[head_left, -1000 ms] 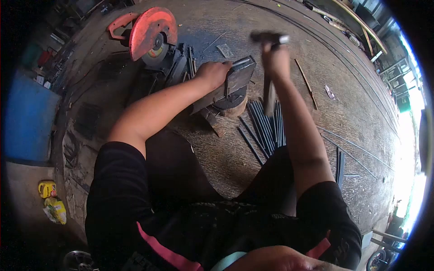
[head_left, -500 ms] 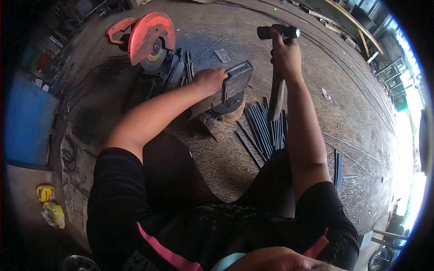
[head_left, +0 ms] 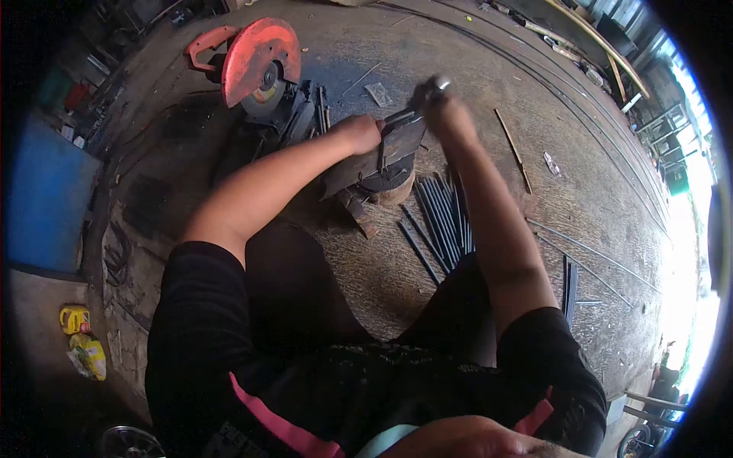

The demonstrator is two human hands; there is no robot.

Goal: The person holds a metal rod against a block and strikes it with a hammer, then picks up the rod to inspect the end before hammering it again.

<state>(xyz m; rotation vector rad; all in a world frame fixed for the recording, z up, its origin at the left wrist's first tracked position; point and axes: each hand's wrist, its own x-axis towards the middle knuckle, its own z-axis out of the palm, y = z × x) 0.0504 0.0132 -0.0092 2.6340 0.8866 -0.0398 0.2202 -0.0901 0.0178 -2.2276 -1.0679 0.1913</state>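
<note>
My left hand (head_left: pixel 360 135) is closed on the near-left edge of a dark metal piece with raised edges (head_left: pixel 402 143). That piece is tilted above a round wooden block (head_left: pixel 393 195). My right hand (head_left: pixel 450 120) is wrapped round a hammer (head_left: pixel 437 88), blurred by motion, whose head is at the far right corner of the metal piece. Whether the hammer touches it cannot be made out. Several thin dark metal rods (head_left: pixel 439 217) lie on the ground just right of the block, partly hidden by my right forearm and leg.
A red cut-off saw (head_left: pixel 256 65) stands at the back left, with dark metal bars beside it. Long rods (head_left: pixel 595 256) lie on the ground at the right, near a thin stick (head_left: pixel 513 149). A blue panel (head_left: pixel 50 198) and yellow containers (head_left: pixel 75 320) are at the far left.
My right hand has swung the hammer down and left, from raised at the right to beside the metal piece. The thin stick on the ground now shows. My left hand keeps its hold.
</note>
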